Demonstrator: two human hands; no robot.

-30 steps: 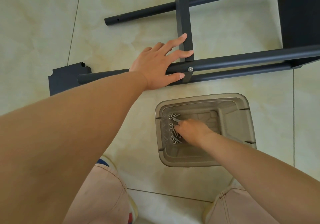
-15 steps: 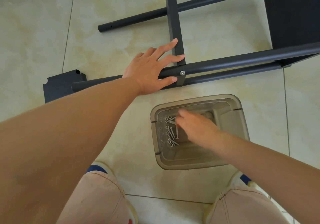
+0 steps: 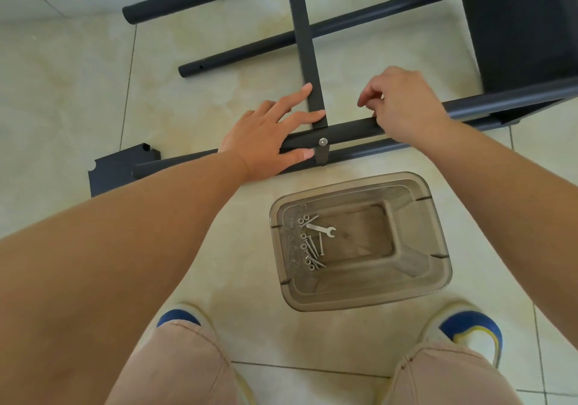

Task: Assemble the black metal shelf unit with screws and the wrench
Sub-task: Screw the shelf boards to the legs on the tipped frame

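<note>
1. The shelf frame (image 3: pixel 353 131) lies on the floor (image 3: pixel 78 92), beyond the bin (image 3: pixel 438 248).
2. Screws (image 3: pixel 311 250) and a wrench (image 3: pixel 322 229) lie inside the bin, toward its left wall.
3. The left hand (image 3: pixel 269 132) rests on the near tube, left of the fitted screw (image 3: pixel 322 141); the right hand (image 3: pixel 403 104) is to its right.
4. A flat panel (image 3: pixel 119 170) lies at far left, under the tube's end.
5. Two shoes (image 3: pixel 469 332) stand nearest, before the bin.

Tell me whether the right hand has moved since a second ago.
Yes. The right hand has left the plastic bin, where it was among the screws, and moved up to the frame's front tube.
</note>
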